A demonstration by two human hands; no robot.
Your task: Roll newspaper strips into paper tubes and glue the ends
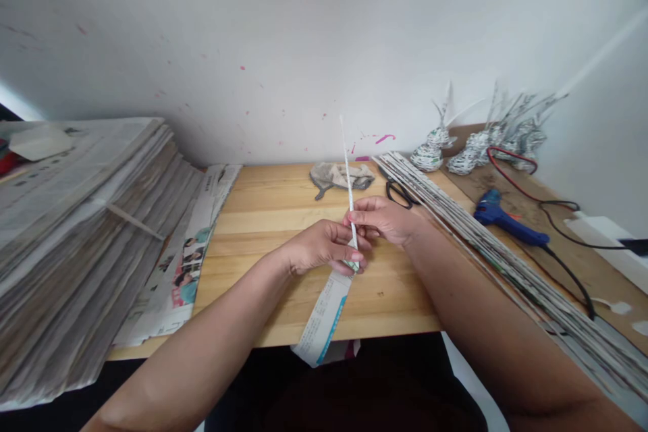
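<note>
A newspaper strip (pixel 324 317) is partly rolled into a thin white tube (pixel 347 169) that points up and away from me. My left hand (pixel 329 246) pinches the lower end, where the flat strip meets the tube. Just above it, my right hand (pixel 379 219) grips the tube between thumb and fingers. The strip's loose, flat part hangs down over the table's front edge, printed with small text and a blue band. Some of the fingertips are hidden behind the paper.
Tall newspaper stacks (pixel 101 216) fill the left side. On the right lie a bundle of paper tubes (pixel 480 250), black-handled scissors (pixel 399 194) and a blue glue gun (pixel 511 219) with its cord. A grey cloth (pixel 341 177) and woven paper figures (pixel 430 148) sit at the back.
</note>
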